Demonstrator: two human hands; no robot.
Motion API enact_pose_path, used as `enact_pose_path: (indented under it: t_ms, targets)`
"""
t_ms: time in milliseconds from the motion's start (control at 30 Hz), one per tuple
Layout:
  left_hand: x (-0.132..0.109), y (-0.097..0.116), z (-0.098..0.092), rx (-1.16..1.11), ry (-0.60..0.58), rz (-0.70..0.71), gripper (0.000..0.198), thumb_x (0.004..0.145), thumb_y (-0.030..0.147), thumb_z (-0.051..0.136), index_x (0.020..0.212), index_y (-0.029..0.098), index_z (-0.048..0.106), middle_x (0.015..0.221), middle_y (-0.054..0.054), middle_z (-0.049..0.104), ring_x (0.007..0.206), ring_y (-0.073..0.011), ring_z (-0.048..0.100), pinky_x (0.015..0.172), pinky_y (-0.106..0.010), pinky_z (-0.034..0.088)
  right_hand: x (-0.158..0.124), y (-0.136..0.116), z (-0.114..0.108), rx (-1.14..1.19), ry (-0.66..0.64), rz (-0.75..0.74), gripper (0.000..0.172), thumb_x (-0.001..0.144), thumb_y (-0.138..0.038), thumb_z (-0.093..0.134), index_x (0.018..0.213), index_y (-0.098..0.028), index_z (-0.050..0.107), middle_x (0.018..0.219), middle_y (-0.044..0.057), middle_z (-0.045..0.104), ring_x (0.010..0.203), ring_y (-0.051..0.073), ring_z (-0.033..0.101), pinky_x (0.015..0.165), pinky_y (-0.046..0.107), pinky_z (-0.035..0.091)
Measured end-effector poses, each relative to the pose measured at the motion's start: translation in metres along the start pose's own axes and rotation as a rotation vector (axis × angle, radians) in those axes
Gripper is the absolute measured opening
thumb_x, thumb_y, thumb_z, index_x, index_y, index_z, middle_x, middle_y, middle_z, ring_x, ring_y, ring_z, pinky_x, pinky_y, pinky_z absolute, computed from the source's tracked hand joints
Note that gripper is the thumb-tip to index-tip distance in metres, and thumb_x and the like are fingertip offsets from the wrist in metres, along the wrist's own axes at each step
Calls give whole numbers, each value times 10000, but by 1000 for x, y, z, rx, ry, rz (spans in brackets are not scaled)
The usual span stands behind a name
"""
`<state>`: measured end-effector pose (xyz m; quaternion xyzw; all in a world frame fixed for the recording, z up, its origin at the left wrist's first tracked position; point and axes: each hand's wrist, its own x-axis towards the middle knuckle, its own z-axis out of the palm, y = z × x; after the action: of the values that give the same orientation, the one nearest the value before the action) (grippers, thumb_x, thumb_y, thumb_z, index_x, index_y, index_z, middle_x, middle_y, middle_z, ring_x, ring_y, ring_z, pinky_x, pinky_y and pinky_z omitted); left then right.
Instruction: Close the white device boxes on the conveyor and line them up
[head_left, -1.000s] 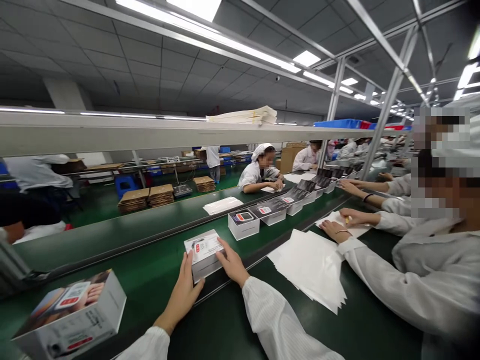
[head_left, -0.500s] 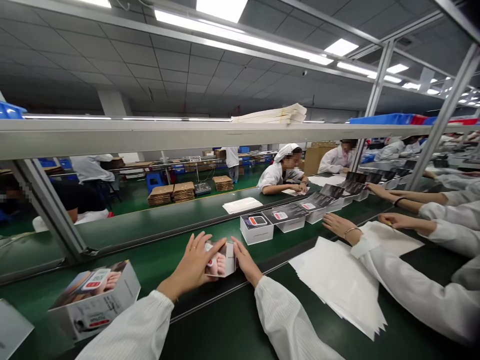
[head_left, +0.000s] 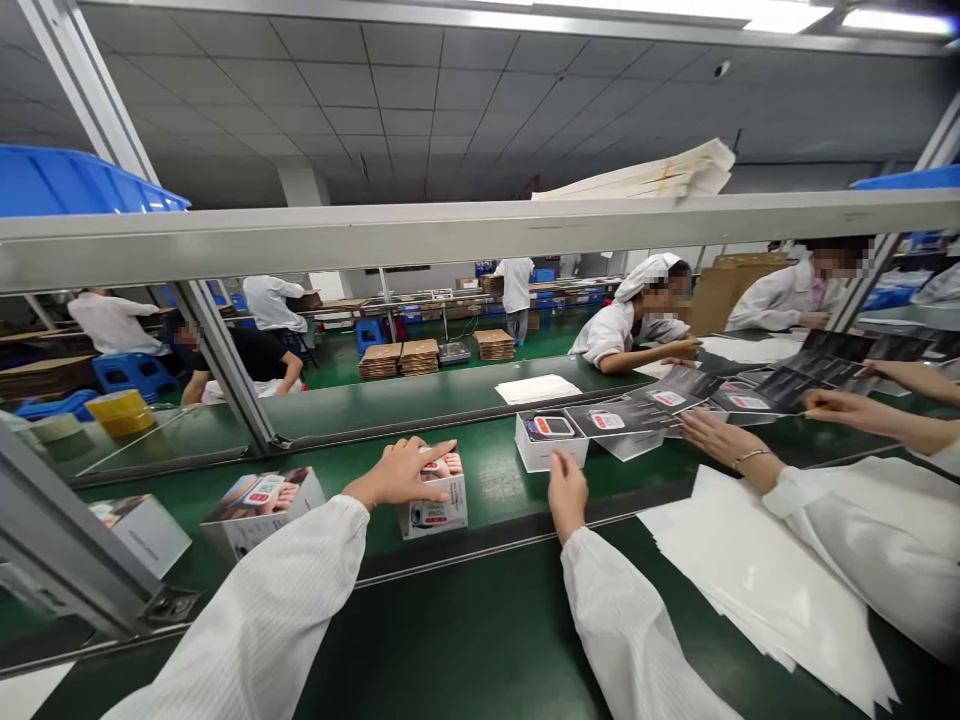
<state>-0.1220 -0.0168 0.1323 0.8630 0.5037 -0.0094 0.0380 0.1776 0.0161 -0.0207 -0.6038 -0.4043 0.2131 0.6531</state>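
My left hand lies over a small white printed box, thumb and fingers around its top. The box stands upright on the green belt, with a picture of fingers on its lid. At the near side of an open white box is my right hand, its fingers curled together. Whether it touches that box, I cannot tell. A device with a pale screen shows in the open box, whose dark printed lid lies folded back to the right.
Left of my hand stand two more printed boxes, one with a pictured lid and one by the metal post. White sheets lie right, beside a co-worker's hand. A shelf rail crosses above the belt.
The view has swung left. My right hand has left the small box and moved right to the open one. My left hand has shifted the small box left along the belt.
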Motion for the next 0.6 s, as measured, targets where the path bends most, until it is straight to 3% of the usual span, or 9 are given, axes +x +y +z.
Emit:
enact_pose_path:
  t_ms: [67, 133, 233, 333, 433, 600]
  targets:
    - [-5, -2, -1, 1, 5, -11, 882, 793, 763, 541, 1531, 422, 197, 1323, -136, 485, 1196, -389, 463, 949, -507, 371, 24, 5, -11, -129, 275, 45, 593, 772, -563, 493, 1162, -143, 646, 1125, 179, 651, 1029, 302, 600, 965, 437, 411]
    - [-9, -1, -1, 18, 28, -26, 877, 787, 751, 558, 1527, 407, 236, 1404, -143, 447, 1283, -421, 402, 1015, -574, 310, 48, 11, -18, -174, 329, 150, 623, 718, -584, 549, 1143, -139, 647, 1102, 201, 648, 1041, 331, 576, 954, 450, 396]
    - [-12, 11, 2, 62, 130, -21, 856, 795, 727, 581, 1519, 386, 279, 1517, -136, 349, 1407, -434, 244, 1093, -642, 168, 74, 15, -17, -107, 167, 186, 545, 669, -612, 576, 956, -160, 681, 939, 157, 689, 899, 299, 605, 806, 388, 448]
    - [-12, 35, 7, 72, 250, 50, 791, 826, 682, 597, 1504, 391, 314, 1541, -111, 332, 1428, -400, 233, 1119, -644, 142, 83, 12, -9, -52, 72, 120, 459, 684, -620, 523, 756, -185, 649, 745, 78, 681, 715, 228, 587, 653, 309, 434]
    - [-9, 61, 12, 56, 328, 129, 683, 866, 578, 623, 1474, 387, 375, 1517, -88, 377, 1415, -355, 282, 1136, -626, 159, 77, 5, -11, -54, 35, 80, 424, 698, -613, 509, 677, -200, 606, 674, 42, 653, 673, 206, 551, 615, 284, 396]
    - [0, 85, 18, -20, 495, 167, 554, 904, 374, 623, 1426, 345, 440, 1463, -90, 426, 1355, -329, 372, 1120, -596, 251, 47, -8, -42, -200, -128, -69, 375, 787, -553, 470, 729, -214, 620, 716, 26, 662, 708, 218, 561, 642, 283, 380]
